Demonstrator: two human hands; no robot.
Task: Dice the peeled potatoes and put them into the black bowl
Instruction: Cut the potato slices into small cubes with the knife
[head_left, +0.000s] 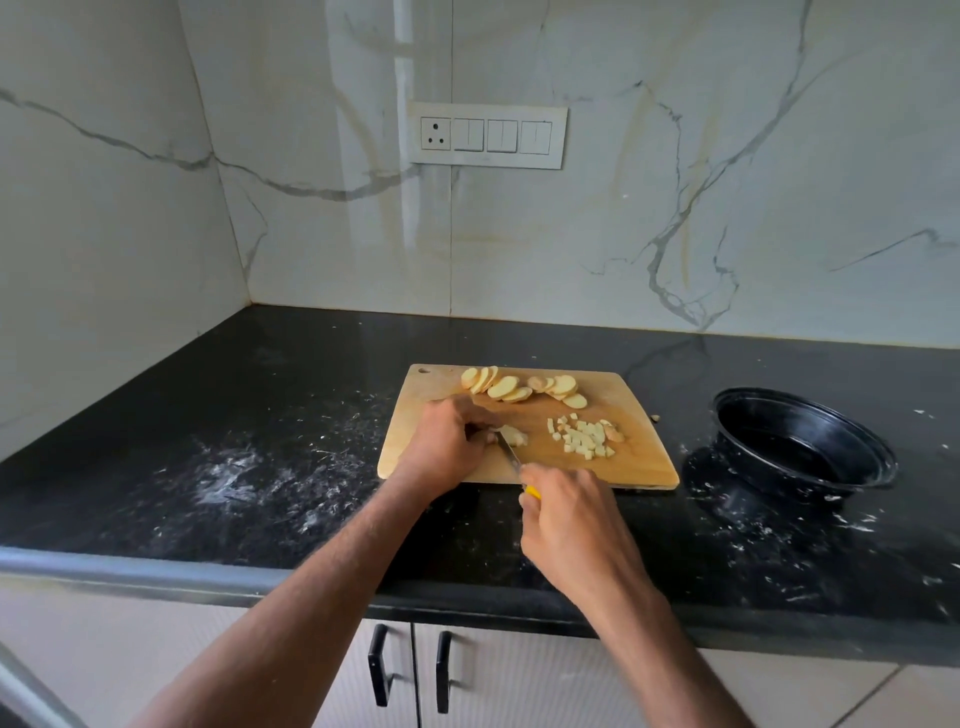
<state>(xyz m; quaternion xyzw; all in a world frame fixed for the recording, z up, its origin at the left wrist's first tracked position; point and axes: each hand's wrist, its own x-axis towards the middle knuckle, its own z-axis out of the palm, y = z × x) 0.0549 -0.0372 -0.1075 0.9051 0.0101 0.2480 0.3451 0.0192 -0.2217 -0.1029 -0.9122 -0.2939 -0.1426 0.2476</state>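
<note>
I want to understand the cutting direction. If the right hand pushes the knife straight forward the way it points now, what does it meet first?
The right hand aims the knife up-left, so it probably meets first the potato piece held by the left hand, then that hand's fingers; depth is unclear.

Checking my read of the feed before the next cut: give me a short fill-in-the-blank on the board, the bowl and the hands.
1. The right hand grips a knife with a ____ handle.
2. The diced potato lies on the ____, not in the black bowl.
3. The left hand holds a potato piece against the ____.
4. The potato slices lie along the board's ____ edge.

Missing words: yellow; cutting board; cutting board; far
</note>
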